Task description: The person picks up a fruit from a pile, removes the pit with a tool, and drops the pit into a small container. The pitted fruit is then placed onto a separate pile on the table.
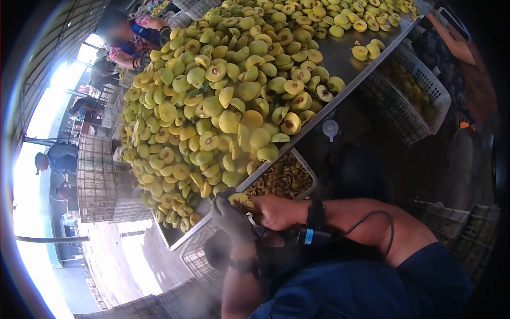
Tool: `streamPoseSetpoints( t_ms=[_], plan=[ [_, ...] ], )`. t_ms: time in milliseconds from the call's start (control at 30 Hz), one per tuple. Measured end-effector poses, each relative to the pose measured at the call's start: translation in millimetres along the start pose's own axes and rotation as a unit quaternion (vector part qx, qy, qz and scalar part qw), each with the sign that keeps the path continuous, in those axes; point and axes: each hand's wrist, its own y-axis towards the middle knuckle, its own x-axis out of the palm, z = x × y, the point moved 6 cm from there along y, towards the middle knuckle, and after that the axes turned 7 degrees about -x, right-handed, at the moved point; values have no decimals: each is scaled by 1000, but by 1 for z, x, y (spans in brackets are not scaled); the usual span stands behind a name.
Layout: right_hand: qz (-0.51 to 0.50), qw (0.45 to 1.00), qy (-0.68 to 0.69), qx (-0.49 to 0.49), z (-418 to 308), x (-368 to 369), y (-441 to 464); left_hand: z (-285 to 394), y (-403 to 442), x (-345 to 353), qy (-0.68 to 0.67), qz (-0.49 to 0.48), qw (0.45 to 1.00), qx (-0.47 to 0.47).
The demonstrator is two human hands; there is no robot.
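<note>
My left hand [232, 219], in a grey glove, is closed around a yellow-green peach half [240, 200] at the table's near edge. My bare right hand [277, 211] is closed close against the same fruit. A small shiny metal piece [250, 217] shows at its fingers, apparently part of a small hand tool, mostly hidden by the fingers. A large heap of halved peaches [212, 114] lies on the metal table [340, 50] just beyond my hands. Some halves show brown pit hollows.
Under the table edge stands a crate of brown scraps [281, 178]. Another crate [438, 95] holds fruit at the right. Stacked crates [95, 175] stand at the left. A co-worker [135, 40] works across the heap; another person's arm [451, 40] shows at the upper right.
</note>
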Motion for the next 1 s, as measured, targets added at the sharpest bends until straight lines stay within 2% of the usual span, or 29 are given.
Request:
streamPoseSetpoints(
  t_ms=[100, 200, 300, 400, 500, 600, 633, 667, 700, 733, 800, 900, 967, 1000],
  plan=[
    [-27, 998, -16, 50, 8, 6, -4, 19, -16, 6, 152, 49, 987, 35],
    [-17, 999, -23, 26, -2, 1, -5, 4, -9, 4, 153, 33, 983, 100],
    [-51, 998, 36, 23, 24, 13, -2, 3, -12, 6, 30, 0, 999, 28],
    [-5, 992, -18, 121, -16, -8, -10, -9, -7, 8, -32, -4, 999, -7],
    [-31, 995, 83, -34, -3, 3, -6, 3, -14, 8, 28, -7, 997, 74],
    [-33, 995, 94, -16, -3, 4, -5, 2, -2, 5, 6, -45, 998, 53],
    [-78, 985, 137, 62, 1, 6, -6, 14, -4, 4, 120, -42, 979, 159],
    [-122, 966, 180, 141, 4, 4, -10, 24, -9, 5, 233, -41, 936, 260],
    [-124, 970, 164, 129, 8, 7, -11, 30, -17, 10, 339, -40, 871, 353],
    [-125, 974, 148, 117, 12, 9, -11, 27, -17, 9, 278, -30, 911, 301],
    [-46, 994, -9, -96, 13, 20, -4, 18, -19, 10, 148, -3, 970, 194],
    [-104, 981, 158, 43, 25, 17, -16, 3, -8, 15, -34, -59, 996, 58],
    [-128, 982, 72, -116, 12, 10, -17, 18, -13, 14, 137, -53, 974, 174],
    [-145, 977, 127, -89, 7, 10, -16, 26, -14, 15, 223, -50, 946, 231]
  ],
)
